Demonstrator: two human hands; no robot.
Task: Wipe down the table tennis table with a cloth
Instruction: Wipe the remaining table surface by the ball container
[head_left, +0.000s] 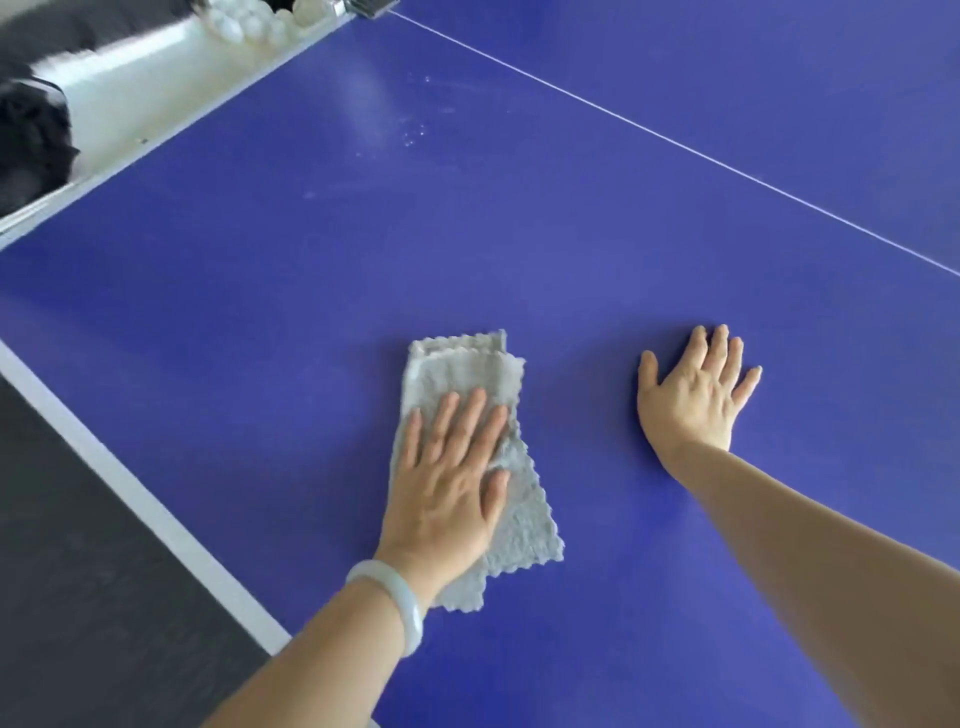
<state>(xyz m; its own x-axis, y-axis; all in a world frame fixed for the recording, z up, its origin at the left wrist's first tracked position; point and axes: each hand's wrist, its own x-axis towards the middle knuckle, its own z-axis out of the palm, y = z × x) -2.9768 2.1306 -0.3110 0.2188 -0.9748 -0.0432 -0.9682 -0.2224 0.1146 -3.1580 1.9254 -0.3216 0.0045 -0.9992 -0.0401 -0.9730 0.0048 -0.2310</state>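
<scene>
Fingers (470, 415) of the left hand (447, 483) lie straight and close together, pressed flat on the grey cloth (462, 369), with a pale bangle (410, 610) round the wrist nearest my view. From where I watch, the cloth is folded and lies on the blue table tennis table (260, 312) near its white side edge (130, 483), its far end sticking out past the fingertips. Just to the right, apart from the cloth, the right hand (691, 400) rests palm down on the bare surface, fingers (719, 345) straight and slightly spread, holding nothing. Farther out I see pale smears and specks (410, 135) on the blue, then a thin white line (675, 143). Beyond the far-left edge sit blurred white balls (249, 21).
</scene>
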